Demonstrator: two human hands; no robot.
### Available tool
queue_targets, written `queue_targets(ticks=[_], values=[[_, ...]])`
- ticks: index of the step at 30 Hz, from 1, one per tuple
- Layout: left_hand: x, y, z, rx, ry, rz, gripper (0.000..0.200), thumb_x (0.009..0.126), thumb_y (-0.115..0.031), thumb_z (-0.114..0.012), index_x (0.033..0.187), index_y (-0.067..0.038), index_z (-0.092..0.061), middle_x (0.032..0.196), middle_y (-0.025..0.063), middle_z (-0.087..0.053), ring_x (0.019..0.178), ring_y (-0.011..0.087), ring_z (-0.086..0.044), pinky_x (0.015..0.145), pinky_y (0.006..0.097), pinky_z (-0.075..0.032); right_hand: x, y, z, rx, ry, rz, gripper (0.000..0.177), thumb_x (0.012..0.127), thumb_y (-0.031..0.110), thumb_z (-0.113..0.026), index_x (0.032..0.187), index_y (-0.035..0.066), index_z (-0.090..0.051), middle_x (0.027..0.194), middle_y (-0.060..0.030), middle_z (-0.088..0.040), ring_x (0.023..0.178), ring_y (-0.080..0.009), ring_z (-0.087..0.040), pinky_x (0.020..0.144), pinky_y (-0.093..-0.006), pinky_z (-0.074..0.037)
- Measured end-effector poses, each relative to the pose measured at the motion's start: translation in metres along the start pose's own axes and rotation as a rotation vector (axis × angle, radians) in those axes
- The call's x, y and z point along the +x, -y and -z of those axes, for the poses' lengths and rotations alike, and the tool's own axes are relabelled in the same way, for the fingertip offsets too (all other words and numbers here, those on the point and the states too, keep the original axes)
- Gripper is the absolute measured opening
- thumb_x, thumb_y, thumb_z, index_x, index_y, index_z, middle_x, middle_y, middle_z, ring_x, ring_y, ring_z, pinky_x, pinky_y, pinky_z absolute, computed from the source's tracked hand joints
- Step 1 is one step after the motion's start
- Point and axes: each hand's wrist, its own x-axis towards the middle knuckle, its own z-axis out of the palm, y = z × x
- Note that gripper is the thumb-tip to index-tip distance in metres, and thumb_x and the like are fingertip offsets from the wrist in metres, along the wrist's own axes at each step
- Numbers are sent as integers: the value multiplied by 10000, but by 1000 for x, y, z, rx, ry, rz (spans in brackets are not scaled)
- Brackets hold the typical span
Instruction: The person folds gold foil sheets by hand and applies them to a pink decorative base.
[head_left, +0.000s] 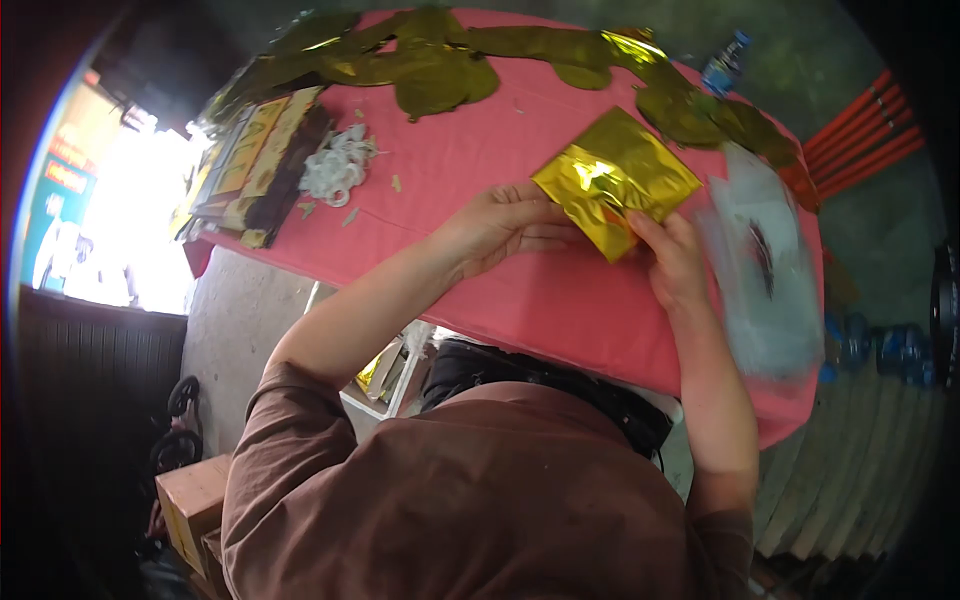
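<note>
A shiny gold foil square, flat and lightly creased, is held between my two hands over the pink tablecloth. My left hand grips its left corner, thumb near the edge and the other fingers reaching underneath. At the lower right edge, my right hand pinches the foil with the thumb on top. Part of the fingers of both hands is hidden behind the foil. Flat, rounded gold foil pieces lie along the far side of the table.
White rings lie heaped beside a stack of printed packs at the left. Clear plastic bags lie at the right edge. A plastic bottle stands beyond the far right edge. A cardboard box is on the floor.
</note>
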Motion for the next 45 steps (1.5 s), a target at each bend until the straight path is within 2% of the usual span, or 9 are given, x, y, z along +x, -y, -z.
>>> queue_targets(ticks=[9, 14, 18, 24, 30, 37, 39, 41, 45], values=[[-61, -142, 118, 1816, -929, -327, 400, 819, -313, -608, 1130, -63, -616, 970, 156, -659, 909, 281, -638, 860, 373, -476, -4, -1, 2, 94, -16, 3, 100, 874, 87, -601, 965, 52, -620, 893, 7, -636, 748, -60, -576, 659, -216, -456], [-70, -195, 213, 2186, -877, -322, 551, 800, -434, -619, 1227, -93, -549, 1213, 160, -556, 1108, 306, -539, 951, 392, -416, -4, -2, -1, 23, -51, 22, 105, 869, 96, -611, 956, 40, -623, 907, -7, -643, 761, -62, -578, 677, -209, -456], [-65, -203, 217, 1981, -836, -114, 629, 783, -477, -628, 1272, -101, -506, 1281, 165, -498, 1168, 312, -491, 995, 388, -376, -4, -3, 5, 44, 0, 7, 124, 861, 95, -620, 968, 33, -622, 934, -22, -648, 797, -70, -583, 721, -219, -460], [-62, -203, 241, 1882, -883, -466, 628, 720, -445, -689, 1222, -94, -551, 1241, 158, -521, 1180, 280, -484, 965, 386, -402, -4, -2, 6, 65, -18, 4, 159, 856, 87, -622, 1005, 29, -625, 973, -31, -652, 841, -81, -593, 778, -240, -464], [-68, -202, 211, 1444, -954, -537, 511, 707, -337, -674, 1123, -49, -610, 999, 146, -653, 890, 285, -641, 828, 370, -494, -4, 0, 2, 92, -35, -9, 143, 854, 79, -624, 990, 37, -632, 962, -20, -652, 836, -78, -594, 772, -235, -466], [-114, -257, 162, 2327, -1297, -225, 304, 821, -309, -505, 869, -66, -681, 820, 210, -654, 820, 365, -637, 742, 420, -501, -3, -1, 0, 46, -34, 20, 125, 855, 97, -629, 970, 46, -634, 928, -11, -654, 790, -71, -596, 692, -215, -469], [-134, -249, 82, 2270, -1557, -542, 271, 821, -272, -584, 1002, -78, -635, 859, 179, -652, 832, 355, -622, 716, 418, -489, -4, 1, -1, 29, -32, 20, 121, 856, 101, -629, 965, 49, -635, 924, -9, -654, 777, -69, -596, 669, -210, -467], [-181, -299, 128, 2282, -1549, -938, 250, 833, -241, -583, 1027, -83, -600, 881, 165, -627, 847, 319, -615, 723, 386, -483, -5, 5, -5, 32, -53, 22, 115, 860, 108, -626, 964, 58, -633, 913, -4, -654, 753, -63, -592, 633, -202, -458], [-151, -238, -31, 1920, -1530, -1231, 259, 908, -211, -544, 1136, -93, -580, 818, 113, -656, 719, 196, -623, 679, 302, -494, 1, 1, 13, 138, 0, 19, 176, 869, 90, -606, 1039, 46, -605, 973, -20, -647, 821, -90, -610, 699, -221, -488]])
